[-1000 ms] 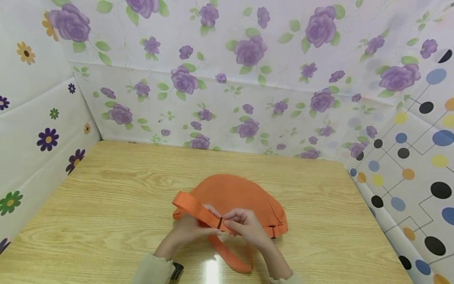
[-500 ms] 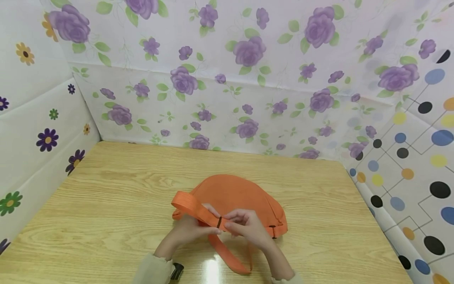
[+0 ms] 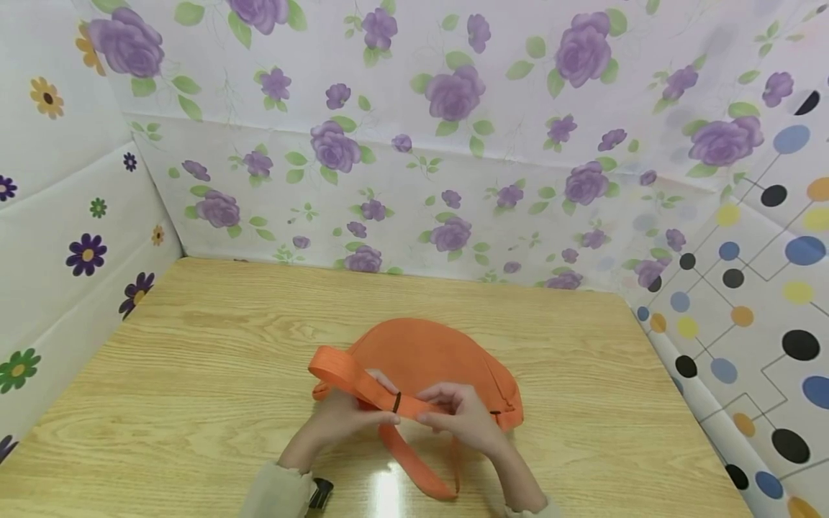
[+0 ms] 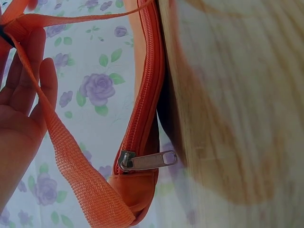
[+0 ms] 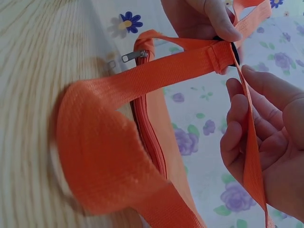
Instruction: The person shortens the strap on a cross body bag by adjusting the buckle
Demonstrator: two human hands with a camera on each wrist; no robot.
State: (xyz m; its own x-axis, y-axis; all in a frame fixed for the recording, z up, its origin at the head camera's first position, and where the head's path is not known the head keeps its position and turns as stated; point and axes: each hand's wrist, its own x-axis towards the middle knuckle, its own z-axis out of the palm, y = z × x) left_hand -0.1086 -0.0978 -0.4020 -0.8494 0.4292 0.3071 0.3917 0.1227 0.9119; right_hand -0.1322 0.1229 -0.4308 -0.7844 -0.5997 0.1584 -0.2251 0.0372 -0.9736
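An orange waist bag [image 3: 421,352] lies on the wooden table, its flat panel up in the head view. My left hand [image 3: 340,417] pinches the orange strap [image 3: 337,367] at a black slider [image 3: 397,402], thumb in front and fingers behind. Just right of the slider, my right hand [image 3: 469,421] holds the strap between thumb and fingers. In the right wrist view, a thin strap edge [image 5: 254,161] runs across the right palm. A loose strap loop [image 3: 417,467] hangs below both hands. The left wrist view shows the bag's zipper with a metal pull [image 4: 147,161].
A black buckle piece [image 3: 321,493] lies beside the left sleeve [image 3: 278,491]. Another strap adjuster [image 3: 496,414] sits at the bag's right end. Patterned sheets [image 3: 382,180] wall in the wooden table [image 3: 246,309] at the back and both sides.
The right hand has shifted slightly right along the strap, and more strap shows between it and the slider. The left hand and slider have moved slightly left.
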